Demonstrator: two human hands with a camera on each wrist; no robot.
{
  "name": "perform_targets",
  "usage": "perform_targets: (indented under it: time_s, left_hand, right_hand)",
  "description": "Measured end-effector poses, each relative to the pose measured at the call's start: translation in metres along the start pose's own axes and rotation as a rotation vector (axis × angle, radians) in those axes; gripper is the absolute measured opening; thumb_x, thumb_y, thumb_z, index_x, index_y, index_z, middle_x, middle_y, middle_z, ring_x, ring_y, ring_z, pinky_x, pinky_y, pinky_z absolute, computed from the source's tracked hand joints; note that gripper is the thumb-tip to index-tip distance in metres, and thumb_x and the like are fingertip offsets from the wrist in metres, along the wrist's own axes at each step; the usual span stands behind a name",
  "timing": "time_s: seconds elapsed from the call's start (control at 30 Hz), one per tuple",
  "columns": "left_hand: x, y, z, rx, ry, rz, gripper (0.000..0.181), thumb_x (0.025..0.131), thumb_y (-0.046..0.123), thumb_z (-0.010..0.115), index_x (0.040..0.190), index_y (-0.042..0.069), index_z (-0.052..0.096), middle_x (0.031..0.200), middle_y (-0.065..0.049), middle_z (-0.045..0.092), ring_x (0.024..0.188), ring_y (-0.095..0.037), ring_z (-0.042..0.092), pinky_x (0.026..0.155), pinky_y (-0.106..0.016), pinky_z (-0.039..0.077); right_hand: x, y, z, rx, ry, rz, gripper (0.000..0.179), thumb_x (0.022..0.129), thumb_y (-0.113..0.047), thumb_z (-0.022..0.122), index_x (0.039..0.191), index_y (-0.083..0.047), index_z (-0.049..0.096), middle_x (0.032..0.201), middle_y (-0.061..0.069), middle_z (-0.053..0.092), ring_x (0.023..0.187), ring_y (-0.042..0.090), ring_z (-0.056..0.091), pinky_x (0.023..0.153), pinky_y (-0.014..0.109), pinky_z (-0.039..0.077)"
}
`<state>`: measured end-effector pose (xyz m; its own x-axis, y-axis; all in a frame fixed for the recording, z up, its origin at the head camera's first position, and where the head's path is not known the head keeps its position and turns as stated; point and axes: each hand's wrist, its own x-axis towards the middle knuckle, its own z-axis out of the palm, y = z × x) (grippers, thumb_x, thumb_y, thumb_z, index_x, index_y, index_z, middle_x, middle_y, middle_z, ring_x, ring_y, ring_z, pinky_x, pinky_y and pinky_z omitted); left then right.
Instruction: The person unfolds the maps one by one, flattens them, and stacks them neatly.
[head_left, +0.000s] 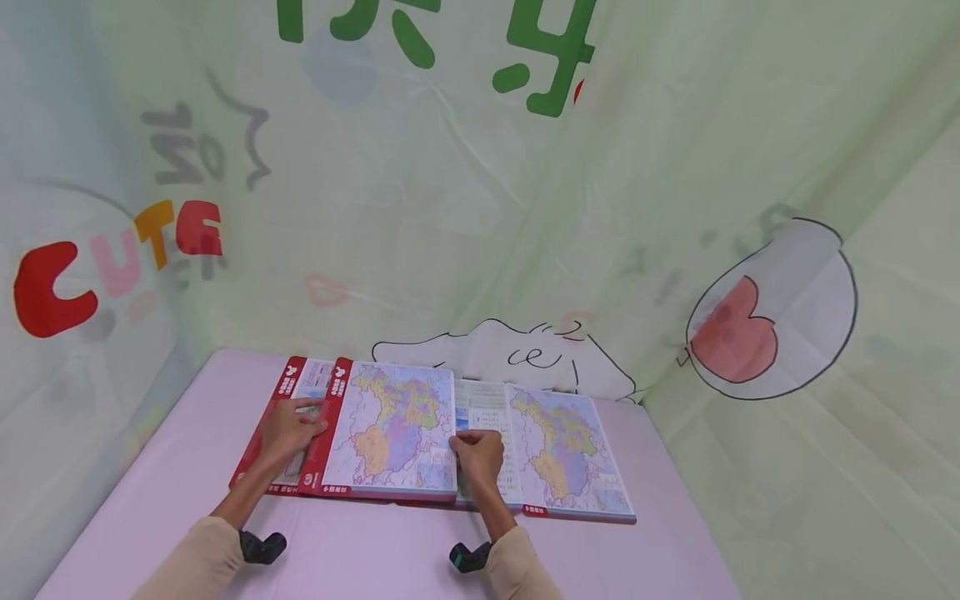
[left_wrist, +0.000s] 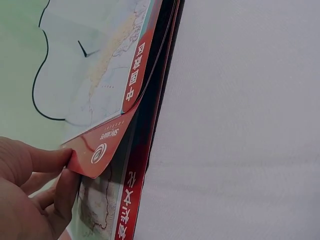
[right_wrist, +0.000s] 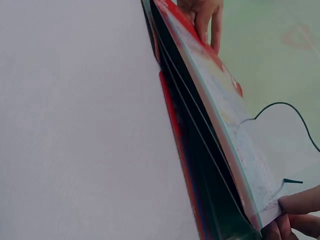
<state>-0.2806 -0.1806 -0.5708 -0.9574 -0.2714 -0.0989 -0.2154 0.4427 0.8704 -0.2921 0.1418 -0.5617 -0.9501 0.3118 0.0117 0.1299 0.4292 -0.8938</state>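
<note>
A map sheet [head_left: 390, 425] with a red strip down its left side lies raised over other printed sheets in the head view. My left hand [head_left: 291, 429] pinches that red strip between thumb and fingers; in the left wrist view the strip's corner [left_wrist: 95, 155] bends up at the left fingertips. At the opposite edge, my right hand [head_left: 482, 457] pinches the sheet's border, with the thumb on top and fingers beneath in the right wrist view. Dark gaps show under the lifted map [right_wrist: 227, 120]. Below it on the left lies another red-edged sheet [head_left: 252, 446], partly covered.
Right of the hands, a second colored map [head_left: 570, 450] lies beside a text-covered panel [head_left: 487, 404], partly covered by the lifted sheet. Everything rests on a pale pink table [head_left: 360, 550]. Printed fabric curtains [head_left: 450, 208] rise along its back and sides.
</note>
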Motion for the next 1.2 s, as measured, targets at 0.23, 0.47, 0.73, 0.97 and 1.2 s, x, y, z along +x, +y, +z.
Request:
perform_targets:
  time_s: [0.23, 0.47, 0.73, 0.97, 1.2]
  left_hand:
    - [-0.002, -0.002, 0.0, -0.056, -0.009, 0.002, 0.054, 0.1, 0.011, 0.077, 0.149, -0.006, 0.061, 0.126, -0.037, 0.073, 0.082, -0.037, 0.08, 0.062, -0.035, 0.065]
    - [0.001, -0.004, 0.0, -0.043, -0.017, -0.004, 0.055, 0.101, 0.013, 0.077, 0.15, -0.004, 0.061, 0.122, -0.035, 0.074, 0.081, -0.033, 0.079, 0.062, -0.032, 0.064]
    - [0.001, -0.004, -0.001, -0.041, -0.02, -0.001, 0.054, 0.1, 0.012, 0.077, 0.15, -0.005, 0.061, 0.117, -0.034, 0.077, 0.077, -0.03, 0.079, 0.06, -0.032, 0.063]
    - [0.0, 0.0, -0.002, -0.05, -0.019, 0.008, 0.053, 0.099, 0.009, 0.077, 0.148, -0.005, 0.062, 0.112, -0.032, 0.078, 0.074, -0.029, 0.077, 0.058, -0.03, 0.061]
    - [-0.001, -0.001, -0.004, -0.031, -0.011, 0.065, 0.052, 0.098, 0.006, 0.078, 0.147, -0.005, 0.064, 0.101, -0.029, 0.08, 0.069, -0.023, 0.072, 0.055, -0.027, 0.055]
  right_hand:
    - [0.005, 0.007, 0.006, -0.025, -0.015, -0.03, 0.031, 0.086, -0.001, 0.083, 0.117, -0.006, 0.085, 0.086, 0.007, 0.078, 0.076, 0.016, 0.064, 0.063, 0.022, 0.047]
    - [0.014, 0.002, -0.008, 0.218, -0.268, 0.009, 0.051, 0.095, 0.001, 0.078, 0.145, 0.001, 0.068, 0.093, 0.007, 0.068, 0.08, 0.012, 0.061, 0.067, 0.017, 0.056]
    - [0.028, 0.005, -0.02, 0.289, -0.451, 0.065, 0.065, 0.097, -0.002, 0.08, 0.157, -0.006, 0.057, 0.101, 0.01, 0.074, 0.083, 0.011, 0.068, 0.076, 0.022, 0.055]
    - [0.034, 0.01, -0.017, 0.274, -0.428, 0.027, 0.069, 0.091, 0.009, 0.08, 0.155, -0.004, 0.057, 0.084, 0.0, 0.065, 0.075, 0.008, 0.058, 0.068, 0.019, 0.054]
    - [0.034, 0.006, -0.02, 0.255, -0.386, 0.013, 0.067, 0.09, 0.012, 0.079, 0.152, -0.006, 0.061, 0.081, -0.001, 0.062, 0.071, 0.008, 0.058, 0.066, 0.018, 0.056]
